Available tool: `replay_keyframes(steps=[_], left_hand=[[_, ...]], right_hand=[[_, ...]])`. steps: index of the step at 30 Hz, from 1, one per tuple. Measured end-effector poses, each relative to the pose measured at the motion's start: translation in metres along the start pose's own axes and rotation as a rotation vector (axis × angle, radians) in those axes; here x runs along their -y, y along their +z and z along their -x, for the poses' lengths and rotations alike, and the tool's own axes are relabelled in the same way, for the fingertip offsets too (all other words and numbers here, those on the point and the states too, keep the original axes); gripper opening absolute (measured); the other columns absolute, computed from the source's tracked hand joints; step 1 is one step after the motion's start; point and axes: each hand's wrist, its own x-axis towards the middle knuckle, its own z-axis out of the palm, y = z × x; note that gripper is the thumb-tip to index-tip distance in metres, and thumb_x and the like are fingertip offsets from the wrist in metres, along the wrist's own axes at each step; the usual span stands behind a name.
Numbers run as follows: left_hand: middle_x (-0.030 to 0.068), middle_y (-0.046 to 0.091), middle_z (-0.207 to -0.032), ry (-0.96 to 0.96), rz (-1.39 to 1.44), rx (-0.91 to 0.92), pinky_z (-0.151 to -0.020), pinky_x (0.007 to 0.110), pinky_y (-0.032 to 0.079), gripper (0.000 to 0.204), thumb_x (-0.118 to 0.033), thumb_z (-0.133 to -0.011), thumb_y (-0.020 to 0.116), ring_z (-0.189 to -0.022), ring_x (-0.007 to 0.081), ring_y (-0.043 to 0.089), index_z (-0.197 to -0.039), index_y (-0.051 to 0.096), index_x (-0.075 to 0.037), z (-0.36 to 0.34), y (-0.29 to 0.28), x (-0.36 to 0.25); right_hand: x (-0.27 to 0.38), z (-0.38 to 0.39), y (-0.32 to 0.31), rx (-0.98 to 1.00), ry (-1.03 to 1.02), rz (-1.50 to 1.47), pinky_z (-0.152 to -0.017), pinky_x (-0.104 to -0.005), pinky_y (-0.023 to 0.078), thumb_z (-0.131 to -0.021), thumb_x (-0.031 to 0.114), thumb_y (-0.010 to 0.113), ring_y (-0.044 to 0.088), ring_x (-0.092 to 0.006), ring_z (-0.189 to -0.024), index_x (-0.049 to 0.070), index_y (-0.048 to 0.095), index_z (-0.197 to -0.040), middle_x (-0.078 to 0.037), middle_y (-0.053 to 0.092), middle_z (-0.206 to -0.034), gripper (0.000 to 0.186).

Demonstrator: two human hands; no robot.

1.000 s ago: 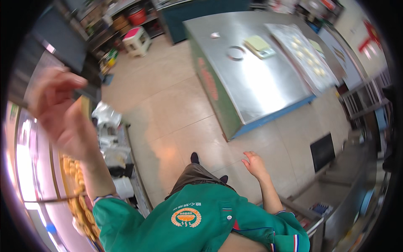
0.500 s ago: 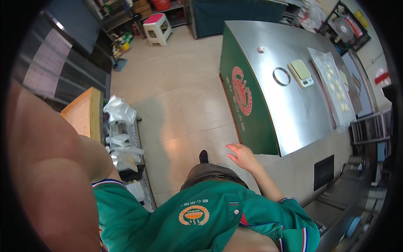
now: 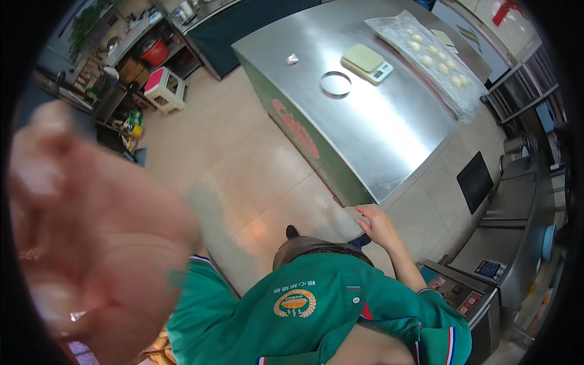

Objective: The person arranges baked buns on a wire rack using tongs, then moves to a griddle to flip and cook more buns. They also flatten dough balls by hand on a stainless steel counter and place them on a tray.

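Note:
My left hand fills the left side, very close and blurred. Its palm shows, but the fingers are smeared and partly cut off, so I cannot tell whether they close on anything. Lower right of the middle, my right hand hangs beside the near corner of a steel-topped table, fingers apart and nothing in them. On that table lie a metal ring, a pale green kitchen scale and a small crumpled scrap. Farther right, pale dough balls rest with a clear plastic sheet.
A white stool with a pink seat stands at the far left, near a red bucket. Steel cabinets line the right side. A dark flat panel is near them. Tiled floor runs alongside the table.
The view has turned rightward, so the table sits farther left. My left hand has come into view where the forearm was. My right hand remains low beside the table corner, still empty.

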Motion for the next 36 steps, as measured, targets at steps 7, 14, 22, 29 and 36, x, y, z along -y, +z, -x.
replay_keyframes(steps=[7, 14, 22, 29, 36], left_hand=[[0.0155, 0.058, -0.079, 0.000, 0.845, -0.108, -0.047, 0.030, 0.041, 0.017, -0.007, -0.091, 0.060, -0.055, 0.0222, 0.051, -0.093, 0.059, 0.010, -0.115, 0.136, 0.142], [0.0156, 0.058, -0.072, 0.008, 1.321, -0.136, -0.042, 0.030, 0.040, 0.019, -0.007, -0.091, 0.060, -0.049, 0.0226, 0.049, -0.088, 0.060, 0.012, -0.228, 0.245, 0.255], [0.0215, 0.059, -0.078, 0.070, 1.482, 0.246, -0.044, 0.029, 0.043, 0.017, -0.004, -0.089, 0.062, -0.054, 0.0226, 0.054, -0.086, 0.063, 0.013, -0.341, 0.292, 0.432], [0.0257, 0.059, -0.096, 0.028, 1.349, -0.166, -0.051, 0.028, 0.046, 0.020, -0.006, -0.085, 0.068, -0.061, 0.0236, 0.056, -0.088, 0.064, 0.013, -0.457, 0.287, 0.555], [0.0124, 0.060, -0.091, -0.188, 1.098, 0.424, -0.082, 0.035, 0.041, 0.012, -0.015, -0.091, 0.061, -0.079, 0.0256, 0.057, -0.087, 0.064, -0.004, -0.628, 0.226, 0.734]], right_hand=[[-0.119, 0.096, -0.120, 0.040, 0.207, 0.114, -0.080, -0.0415, 0.051, -0.085, 0.015, 0.067, 0.061, -0.0379, -0.096, 0.003, 0.062, -0.115, -0.017, 0.064, -0.107, 0.032], [-0.218, 0.183, -0.224, -0.279, 0.330, 0.141, -0.081, -0.0424, 0.051, -0.085, 0.016, 0.067, 0.062, -0.0363, -0.096, 0.004, 0.062, -0.115, -0.015, 0.065, -0.106, 0.033], [-0.322, 0.187, -0.328, -0.402, 0.382, 0.140, -0.082, -0.0419, 0.051, -0.084, 0.017, 0.069, 0.062, -0.0356, -0.095, 0.005, 0.062, -0.114, -0.015, 0.064, -0.104, 0.033], [-0.451, 0.160, -0.482, -0.439, 0.536, 0.217, -0.083, -0.0422, 0.050, -0.085, 0.017, 0.068, 0.061, -0.0359, -0.097, 0.004, 0.062, -0.114, -0.017, 0.064, -0.105, 0.033], [-0.588, 0.180, -0.596, -0.613, 0.823, 0.051, -0.084, -0.0409, 0.051, -0.087, 0.020, 0.065, 0.063, -0.0347, -0.096, 0.004, 0.063, -0.115, -0.018, 0.065, -0.108, 0.032]])
